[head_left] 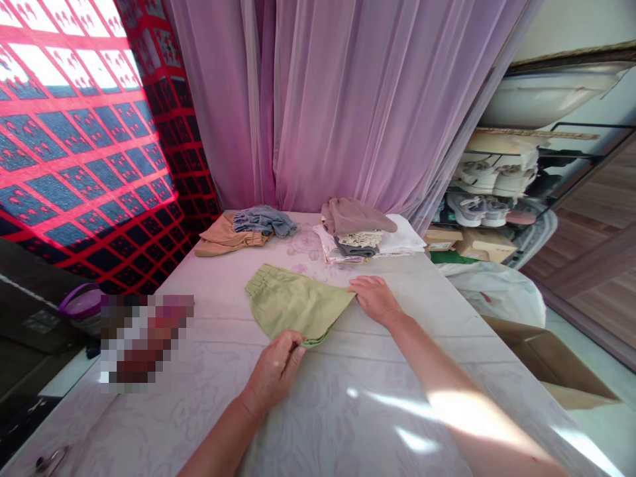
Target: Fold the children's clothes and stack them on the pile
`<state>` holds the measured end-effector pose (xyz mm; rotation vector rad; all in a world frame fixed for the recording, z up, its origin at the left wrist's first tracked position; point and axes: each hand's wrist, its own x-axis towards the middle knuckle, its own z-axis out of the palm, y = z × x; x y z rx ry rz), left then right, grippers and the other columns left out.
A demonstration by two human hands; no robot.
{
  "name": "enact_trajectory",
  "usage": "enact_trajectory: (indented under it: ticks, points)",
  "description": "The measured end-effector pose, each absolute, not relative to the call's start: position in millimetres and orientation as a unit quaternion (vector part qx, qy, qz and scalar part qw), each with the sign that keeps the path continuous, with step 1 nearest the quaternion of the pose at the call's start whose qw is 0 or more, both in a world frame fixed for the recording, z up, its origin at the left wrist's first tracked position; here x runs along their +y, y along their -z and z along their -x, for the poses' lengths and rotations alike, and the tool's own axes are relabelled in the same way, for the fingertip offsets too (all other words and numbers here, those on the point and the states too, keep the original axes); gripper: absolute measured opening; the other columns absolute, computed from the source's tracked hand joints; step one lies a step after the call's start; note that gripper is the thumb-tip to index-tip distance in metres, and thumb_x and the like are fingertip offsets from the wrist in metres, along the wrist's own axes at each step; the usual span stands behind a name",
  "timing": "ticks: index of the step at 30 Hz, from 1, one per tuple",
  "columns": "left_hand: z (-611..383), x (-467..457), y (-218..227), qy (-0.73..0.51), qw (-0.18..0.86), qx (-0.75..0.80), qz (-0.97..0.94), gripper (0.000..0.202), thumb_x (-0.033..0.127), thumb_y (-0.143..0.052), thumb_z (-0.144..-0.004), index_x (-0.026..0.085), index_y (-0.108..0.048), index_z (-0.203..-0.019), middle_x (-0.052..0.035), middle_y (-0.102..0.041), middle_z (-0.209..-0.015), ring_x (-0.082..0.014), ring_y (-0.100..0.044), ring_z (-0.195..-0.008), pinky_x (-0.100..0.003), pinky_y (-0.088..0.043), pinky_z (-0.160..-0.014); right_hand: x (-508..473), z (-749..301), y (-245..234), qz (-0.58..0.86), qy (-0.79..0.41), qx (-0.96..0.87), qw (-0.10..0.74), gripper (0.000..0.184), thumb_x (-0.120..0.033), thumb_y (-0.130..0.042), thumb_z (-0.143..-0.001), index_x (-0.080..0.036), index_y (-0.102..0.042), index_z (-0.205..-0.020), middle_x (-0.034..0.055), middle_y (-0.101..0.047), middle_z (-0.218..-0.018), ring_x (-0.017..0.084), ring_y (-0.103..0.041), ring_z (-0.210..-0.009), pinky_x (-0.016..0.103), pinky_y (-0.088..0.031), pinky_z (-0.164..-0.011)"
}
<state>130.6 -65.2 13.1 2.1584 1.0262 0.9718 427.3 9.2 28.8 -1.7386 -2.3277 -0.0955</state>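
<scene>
A light green garment with an elastic waistband lies folded on the table, which has a pale floral cloth. My left hand pinches the garment's near corner with curled fingers. My right hand lies flat with fingers together on the garment's right tip, pressing it to the table.
At the back of the table lie a tan and grey-blue heap of clothes and a stack of folded clothes. Pink curtains hang behind. A shoe rack, boxes and a cardboard carton stand to the right. A purple tub sits left.
</scene>
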Motion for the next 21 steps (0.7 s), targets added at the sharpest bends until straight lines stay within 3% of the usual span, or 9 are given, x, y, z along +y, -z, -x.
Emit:
enact_trajectory:
  ticks: [5,9,12,15,17,19,21]
  points:
    - [-139.4,-72.9,-11.9,-0.365,0.388,0.395,-0.749,0.023,0.042,-0.034,-0.096,0.023,-0.045,-0.09,0.0063,-0.038,-0.062,-0.0112,-0.039,-0.054,-0.022,-0.035,-0.052,-7.1,-447.8,-36.5,0.593,0.004,-0.787,0.172,0.032,-0.007,-0.046,-0.077,-0.022,-0.07,-0.093,0.0065,-0.066,-0.124,0.022,-0.056,-0.116,0.039,-0.041,-0.1]
    - [-139.3,-71.5,-11.4,-0.369,0.441,0.437,-0.692,0.029,0.05,-0.034,-0.095,0.023,-0.044,-0.088,0.0073,-0.034,-0.06,-0.0114,-0.036,-0.054,-0.022,-0.031,-0.051,-3.8,-452.0,-44.3,0.608,-0.084,-0.751,0.245,0.027,-0.015,-0.044,-0.078,-0.023,-0.069,-0.088,0.0045,-0.067,-0.12,0.02,-0.061,-0.11,0.034,-0.047,-0.094]
    - [-137.9,-74.3,-15.1,-0.34,0.446,0.415,-0.717,0.026,0.046,-0.036,-0.095,0.023,-0.043,-0.086,0.0045,-0.049,-0.064,-0.0127,-0.047,-0.059,-0.023,-0.037,-0.056,1.8,-447.3,-39.9,0.629,-0.156,-0.711,0.274,0.028,-0.017,-0.046,-0.074,-0.023,-0.069,-0.088,0.0031,-0.071,-0.107,0.019,-0.065,-0.096,0.031,-0.05,-0.084]
    - [-140.6,-82.5,-20.4,-0.298,0.426,0.351,-0.779,0.018,0.035,-0.04,-0.094,0.022,-0.047,-0.083,-0.0034,-0.068,-0.09,-0.0157,-0.061,-0.084,-0.028,-0.045,-0.077,0.4,-443.2,-25.6,0.676,-0.241,-0.623,0.31,0.03,-0.02,-0.047,-0.071,-0.023,-0.07,-0.09,0.0013,-0.072,-0.087,0.018,-0.065,-0.079,0.03,-0.052,-0.075]
    - [-143.0,-84.7,-23.0,-0.276,0.411,0.335,-0.801,0.016,0.032,-0.043,-0.093,0.022,-0.051,-0.083,-0.0042,-0.071,-0.097,-0.0162,-0.063,-0.09,-0.03,-0.046,-0.084,-5.4,-441.8,-14.9,0.699,-0.32,-0.516,0.378,0.031,-0.023,-0.047,-0.071,-0.022,-0.068,-0.093,0.0026,-0.072,-0.089,0.018,-0.065,-0.079,0.029,-0.053,-0.069]
    - [-142.5,-77.5,-24.9,-0.272,0.396,0.341,-0.808,0.016,0.033,-0.045,-0.092,0.023,-0.056,-0.087,-0.0037,-0.072,-0.095,-0.0157,-0.065,-0.087,-0.028,-0.048,-0.081,-13.3,-440.6,-6.8,0.698,-0.379,-0.407,0.451,0.032,-0.029,-0.046,-0.075,-0.02,-0.066,-0.098,0.0055,-0.07,-0.101,0.018,-0.066,-0.084,0.026,-0.053,-0.063]
    - [-137.5,-57.2,-27.2,-0.282,0.346,0.358,-0.82,0.018,0.035,-0.046,-0.091,0.023,-0.059,-0.091,-0.0051,-0.072,-0.102,-0.0175,-0.065,-0.094,-0.03,-0.05,-0.083,-20.2,-438.7,-2.8,0.701,-0.395,-0.355,0.476,0.034,-0.039,-0.05,-0.078,-0.019,-0.064,-0.102,0.0075,-0.068,-0.106,0.018,-0.065,-0.084,0.024,-0.051,-0.058]
